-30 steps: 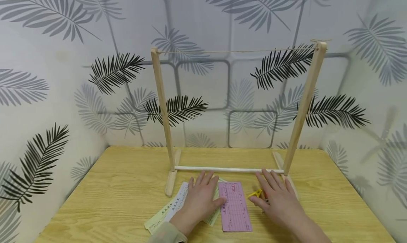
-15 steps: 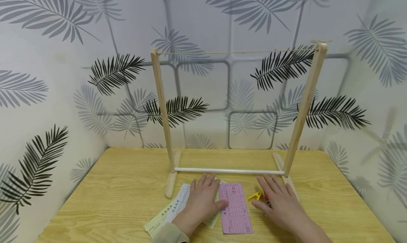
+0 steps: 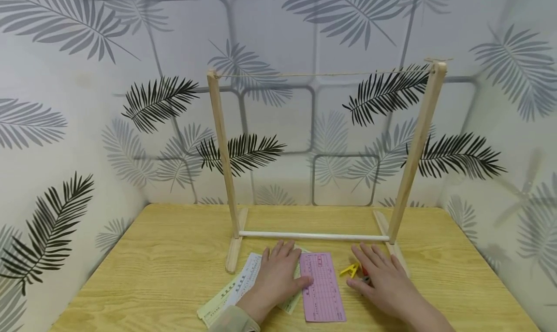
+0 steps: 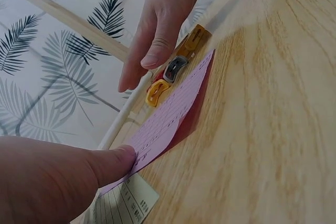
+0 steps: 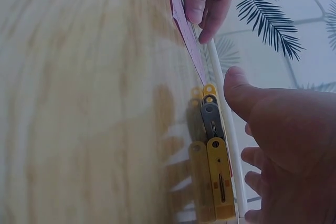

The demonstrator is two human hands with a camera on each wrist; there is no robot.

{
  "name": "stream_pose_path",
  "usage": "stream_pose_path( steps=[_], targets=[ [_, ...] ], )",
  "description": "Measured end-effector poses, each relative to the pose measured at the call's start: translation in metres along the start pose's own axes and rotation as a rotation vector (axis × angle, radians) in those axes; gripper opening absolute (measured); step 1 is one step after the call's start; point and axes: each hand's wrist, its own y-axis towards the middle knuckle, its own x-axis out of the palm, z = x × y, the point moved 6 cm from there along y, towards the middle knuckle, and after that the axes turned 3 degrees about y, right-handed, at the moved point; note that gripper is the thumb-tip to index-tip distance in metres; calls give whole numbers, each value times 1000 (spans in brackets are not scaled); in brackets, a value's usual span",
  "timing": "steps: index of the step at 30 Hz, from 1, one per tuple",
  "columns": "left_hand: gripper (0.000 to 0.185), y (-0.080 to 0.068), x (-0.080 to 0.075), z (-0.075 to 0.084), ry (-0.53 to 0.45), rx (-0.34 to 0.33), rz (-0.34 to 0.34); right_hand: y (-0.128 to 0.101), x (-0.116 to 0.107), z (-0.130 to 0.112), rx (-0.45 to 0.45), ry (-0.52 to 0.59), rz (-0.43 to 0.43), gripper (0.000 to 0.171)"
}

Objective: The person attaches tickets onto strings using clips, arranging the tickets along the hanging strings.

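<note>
My left hand lies flat on a fan of pale green and white paper slips, its thumb touching the edge of a pink slip on the wooden table. My right hand is spread open just right of the pink slip, over a small bunch of clothes pegs. A yellow peg sticks out beside its thumb. The right wrist view shows yellow and grey pegs lying side by side under the relaxed thumb, none of them gripped.
A wooden drying frame stands behind the hands, with a thin string stretched between its two posts and a white bottom rail. Leaf-patterned walls close in the table at the back and both sides.
My right hand has drawn slightly back toward me, uncovering more of the yellow peg. The left hand has barely moved.
</note>
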Motion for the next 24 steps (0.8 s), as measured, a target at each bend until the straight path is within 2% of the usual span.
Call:
stream_pose_path(
  steps=[14, 24],
  targets=[
    [73, 4, 3, -2, -13, 8, 3, -2, 1, 4, -34, 32, 3, 80],
    [62, 5, 4, -1, -57, 19, 6, -1, -1, 4, -76, 26, 26, 73]
  ],
)
